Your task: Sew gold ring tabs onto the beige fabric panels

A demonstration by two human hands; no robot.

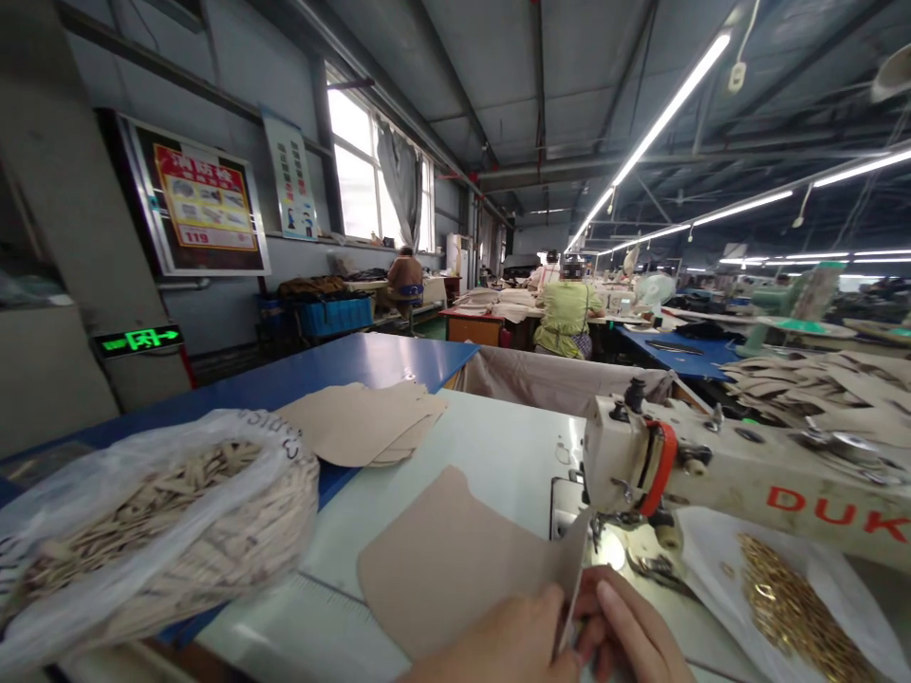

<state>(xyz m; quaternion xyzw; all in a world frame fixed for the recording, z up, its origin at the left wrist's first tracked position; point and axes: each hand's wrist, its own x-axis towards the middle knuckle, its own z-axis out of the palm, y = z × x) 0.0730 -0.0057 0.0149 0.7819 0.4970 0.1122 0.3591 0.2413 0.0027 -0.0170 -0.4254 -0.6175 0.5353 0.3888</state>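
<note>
A beige fabric panel (455, 560) lies on the pale sewing table, its right edge lifted and folded up towards the sewing machine (626, 455). My left hand (509, 636) is closed on that raised edge, thumb and fingers pinching it near the bottom of the view. On the other side of the edge, my right hand (630, 631) has its fingers curled together against the fabric; its fingertips are partly hidden. Just beyond both hands are the machine's needle area and its small lit lamp (610, 550).
A plastic bag of beige strips (285, 531) stands on the left. Stacked beige panels (362, 422) lie behind the fabric. Gold-coloured metal rings (790, 598) fill a white bag at right. People sit at work further back, one in a green top (566, 313).
</note>
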